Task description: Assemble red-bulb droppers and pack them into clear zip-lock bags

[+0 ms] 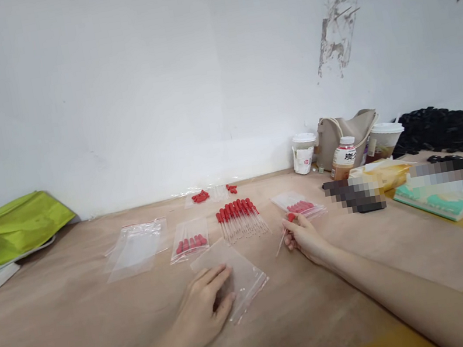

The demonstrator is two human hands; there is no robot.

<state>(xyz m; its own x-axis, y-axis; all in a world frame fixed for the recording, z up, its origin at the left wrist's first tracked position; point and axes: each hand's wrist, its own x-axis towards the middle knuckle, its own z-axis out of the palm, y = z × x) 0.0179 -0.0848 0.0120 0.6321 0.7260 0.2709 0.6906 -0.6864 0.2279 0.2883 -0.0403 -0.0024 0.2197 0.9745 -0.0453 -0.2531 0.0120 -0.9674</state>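
Note:
My left hand (206, 299) lies with its fingers spread on the left side of a clear zip-lock bag (243, 272), pressing it to the table. Pinched in my right hand (307, 238) is a dropper (281, 242) with a red rubber bulb and a thin clear tube slanting down to the left. Behind the bag, several red-bulbed droppers (238, 214) lie side by side in a row, bulbs away from me. A zip-lock bag of droppers (188, 240) sits left of the row. Another filled bag (299, 205) lies on the right, just beyond my right hand.
Flat clear bags (137, 248) are stacked at left. Loose red bulbs (200, 196) lie by the wall. A lime-green bag (22, 223) is far left. Cups, a bottle (344, 159), a grey handbag (324, 146), a tissue pack (436, 201) and a black pile (437, 130) stand right.

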